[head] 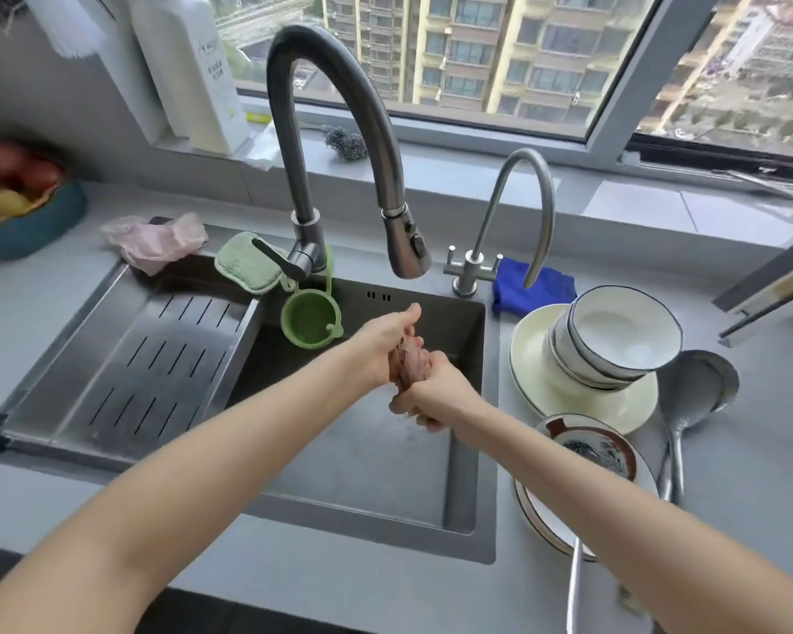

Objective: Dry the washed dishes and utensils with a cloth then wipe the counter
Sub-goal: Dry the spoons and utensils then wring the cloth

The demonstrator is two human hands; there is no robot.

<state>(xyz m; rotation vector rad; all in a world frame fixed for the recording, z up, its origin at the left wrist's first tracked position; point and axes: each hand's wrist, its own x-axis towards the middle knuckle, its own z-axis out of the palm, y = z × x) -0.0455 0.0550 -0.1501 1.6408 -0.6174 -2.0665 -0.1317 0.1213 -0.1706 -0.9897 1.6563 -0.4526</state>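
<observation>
Cloth: a brownish cloth, bunched into a tight twist, is held over the basin of the sink, below and in front of the spray head.
Left hand: the left hand grips the upper end of the cloth, fingers curled round it.
Right hand: the right hand is clenched round the lower end, just beside the left.
Sink fittings: a tall arched faucet and a smaller tap stand behind the basin; a slotted drain tray fills the left side; a green cup hangs from the faucet base, beside a green sponge.
Dishes: on the counter right of the sink, stacked bowls sit tilted on a cream plate; a patterned dish lies nearer, partly hidden by the right forearm.
Utensils: a metal ladle lies bowl up beside the plate.
Beyond: a blue cloth lies behind the plate, and a crumpled pink item at the sink's far left corner.
</observation>
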